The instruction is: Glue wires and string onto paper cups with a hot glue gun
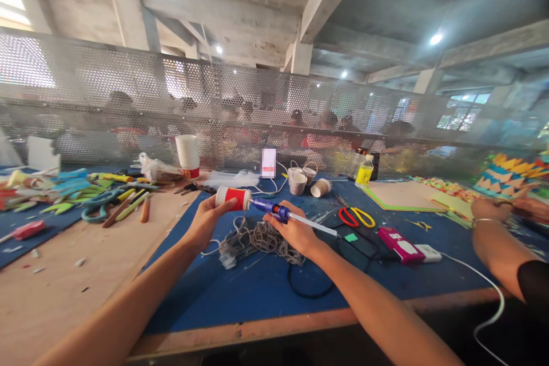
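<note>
My left hand (pixel 206 218) is closed around a red and white paper cup (pixel 237 199), which lies on its side in the air above the table. In my right hand (pixel 295 230) is a blue glue gun (pixel 274 210), with a long whitish glue stick (pixel 313 224) jutting from its back. Its nozzle points left and meets, or nearly meets, the cup's end; contact is too small to tell. Beneath both hands lies a tangled heap of grey-brown cord (pixel 261 240) on the blue tabletop (pixel 240 303).
Cord-wrapped cups (pixel 297 180) stand behind my hands, and a stack of paper cups (pixel 187 155) is at back left. Red-and-yellow scissors (pixel 357 217) and a magenta box (pixel 401 245) lie to the right. Another person's hand (pixel 493 210) works at far right. A perforated metal screen (pixel 240 120) borders the table.
</note>
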The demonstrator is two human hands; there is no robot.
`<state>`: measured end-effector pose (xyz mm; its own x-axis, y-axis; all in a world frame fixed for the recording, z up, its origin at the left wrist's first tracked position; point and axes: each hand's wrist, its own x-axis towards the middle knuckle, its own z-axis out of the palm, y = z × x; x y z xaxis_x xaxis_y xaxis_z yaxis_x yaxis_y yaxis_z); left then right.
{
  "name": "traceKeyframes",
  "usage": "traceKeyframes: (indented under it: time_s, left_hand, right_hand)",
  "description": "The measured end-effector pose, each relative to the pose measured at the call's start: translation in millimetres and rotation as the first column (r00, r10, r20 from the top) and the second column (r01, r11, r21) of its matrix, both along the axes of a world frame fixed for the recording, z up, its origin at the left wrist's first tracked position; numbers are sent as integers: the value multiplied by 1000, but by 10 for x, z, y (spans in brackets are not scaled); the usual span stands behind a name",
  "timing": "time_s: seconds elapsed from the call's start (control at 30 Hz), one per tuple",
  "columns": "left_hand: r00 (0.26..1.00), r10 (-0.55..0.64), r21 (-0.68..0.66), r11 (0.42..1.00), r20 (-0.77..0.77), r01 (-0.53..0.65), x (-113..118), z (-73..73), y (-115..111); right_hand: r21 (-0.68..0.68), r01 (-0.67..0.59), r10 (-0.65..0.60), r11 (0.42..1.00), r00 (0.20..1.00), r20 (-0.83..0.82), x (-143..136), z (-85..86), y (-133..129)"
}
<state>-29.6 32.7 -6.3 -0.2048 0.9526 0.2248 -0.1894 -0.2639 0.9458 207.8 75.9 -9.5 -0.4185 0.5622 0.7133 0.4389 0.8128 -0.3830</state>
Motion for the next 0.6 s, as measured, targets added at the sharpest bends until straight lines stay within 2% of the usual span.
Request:
traceKeyframes:
  time_s: [0.6]
  left_hand:
    - [998,42,28,999,-55,-40,61,77,-51]
  right_hand:
    - [-5,6,-6,1000,1000,-2,5,6,2]
